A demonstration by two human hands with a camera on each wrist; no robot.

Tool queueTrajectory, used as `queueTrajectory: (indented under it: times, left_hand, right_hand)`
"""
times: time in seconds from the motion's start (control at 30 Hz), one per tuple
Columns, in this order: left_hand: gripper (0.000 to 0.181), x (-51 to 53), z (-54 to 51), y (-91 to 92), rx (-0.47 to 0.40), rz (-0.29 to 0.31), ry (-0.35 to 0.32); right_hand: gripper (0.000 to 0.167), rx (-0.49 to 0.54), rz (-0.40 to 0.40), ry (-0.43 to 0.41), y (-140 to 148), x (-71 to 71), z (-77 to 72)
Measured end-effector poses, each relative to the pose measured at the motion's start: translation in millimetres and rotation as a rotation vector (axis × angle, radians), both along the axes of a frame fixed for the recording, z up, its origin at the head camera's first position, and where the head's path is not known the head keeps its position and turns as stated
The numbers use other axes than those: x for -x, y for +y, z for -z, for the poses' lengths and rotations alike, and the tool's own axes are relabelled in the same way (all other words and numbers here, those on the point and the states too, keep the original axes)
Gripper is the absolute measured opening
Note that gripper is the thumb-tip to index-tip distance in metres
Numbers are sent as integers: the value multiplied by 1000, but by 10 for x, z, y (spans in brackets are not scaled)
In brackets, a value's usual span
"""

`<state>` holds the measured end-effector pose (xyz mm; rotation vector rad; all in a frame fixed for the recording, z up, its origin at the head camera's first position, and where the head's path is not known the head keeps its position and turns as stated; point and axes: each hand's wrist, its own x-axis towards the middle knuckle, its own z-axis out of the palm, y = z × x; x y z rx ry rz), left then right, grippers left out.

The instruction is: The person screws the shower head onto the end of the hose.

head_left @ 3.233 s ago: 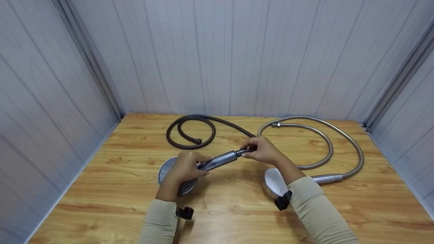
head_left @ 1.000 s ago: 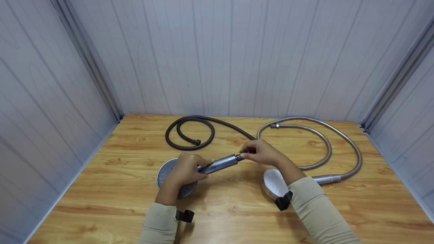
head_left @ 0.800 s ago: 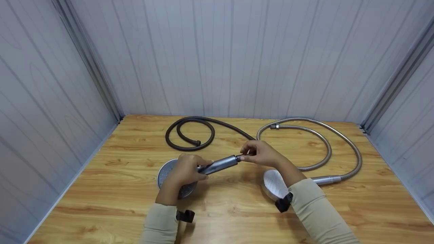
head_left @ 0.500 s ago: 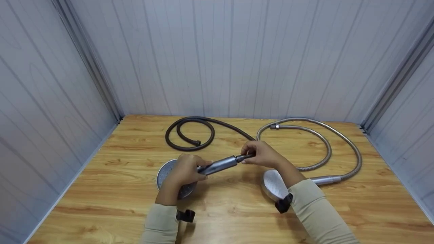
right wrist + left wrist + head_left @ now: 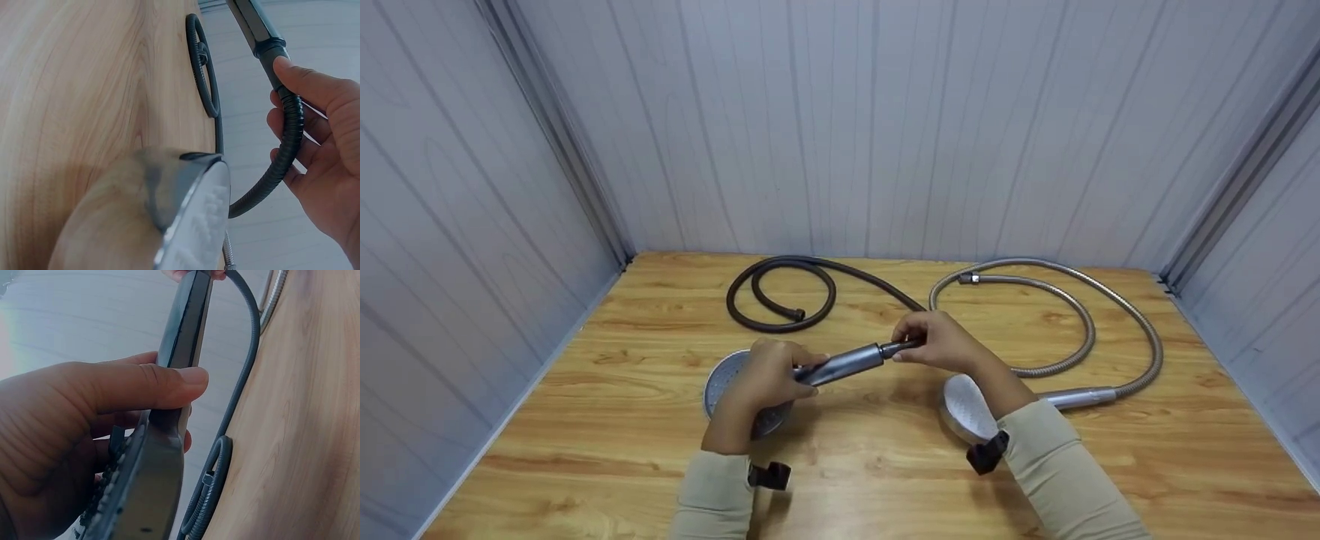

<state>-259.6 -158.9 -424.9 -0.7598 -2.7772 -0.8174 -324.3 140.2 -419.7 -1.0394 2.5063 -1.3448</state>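
Observation:
My left hand [image 5: 769, 379] grips a grey shower head [image 5: 844, 365] by its handle, just above the round spray face, thumb along the near side in the left wrist view. The shower head is held tilted over the table. A dark flexible shower hose [image 5: 877, 282] meets the handle's end. My right hand [image 5: 945, 343] pinches the hose's end fitting [image 5: 275, 66] between thumb and fingers, right beside the handle. In the right wrist view the fitting sits against the handle's end; the thread inside is hidden.
A second, silver shower head [image 5: 966, 405] lies under my right forearm, joined to a silver metal hose [image 5: 1144, 322] looped at the right. The dark hose's coil and free end nut [image 5: 798, 315] lie at the back left. Panelled walls [image 5: 840, 135] enclose the wooden table [image 5: 607, 420].
My right fingers have shifted over the fitting, closing in at the handle and then easing back, so more of it shows now. The left hand keeps its grip nearly still.

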Motion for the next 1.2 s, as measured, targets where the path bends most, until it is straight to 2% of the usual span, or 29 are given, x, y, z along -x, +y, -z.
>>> queueTrajectory:
  times: [0.2,0.47,0.77,1.03,1.2]
  left_hand:
    - [46,4,6,6,15,12,43]
    - [47,16,13,8,-13,20,21]
    - [46,-7,-15,18,7,9,-7]
    - [46,-5,-13,25,17,17,14]
    - [46,-5,-15,30,17,18,35]
  right_hand:
    - [15,-13,14,9,19,-19,7]
    - [14,-35,9,-13,22,-17,-15]
    - [12,-57,-1,-22,32,-22,-21]
    - [14,-88,-26,12,57,-30,-33]
    - [15,-125,-33,-9,70,-31,-42]
